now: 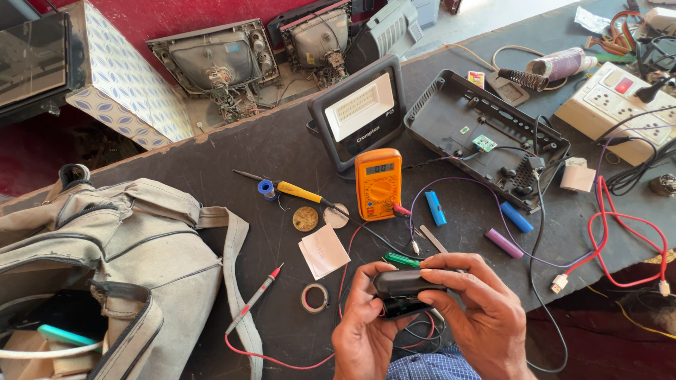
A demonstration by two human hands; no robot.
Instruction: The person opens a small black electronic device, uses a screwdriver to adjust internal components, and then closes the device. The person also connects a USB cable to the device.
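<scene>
Near the bench's front edge, both hands hold a small black plastic device (403,290). My left hand (362,325) grips its left end from below, thumb up along the side. My right hand (473,307) wraps over its top and right end. Just beyond the hands lie a green-handled screwdriver (403,260), an orange multimeter (378,184) with red and black leads, and a red test probe (255,298). A yellow-handled soldering iron (299,191) and a roll of tape (315,297) lie to the left.
A grey canvas bag (127,246) fills the left side. A black LED floodlight (359,112) and an open black casing (486,141) stand behind. Blue and purple cylindrical cells (504,243), a white socket board (620,105), tangled red and black cables (620,232) lie right.
</scene>
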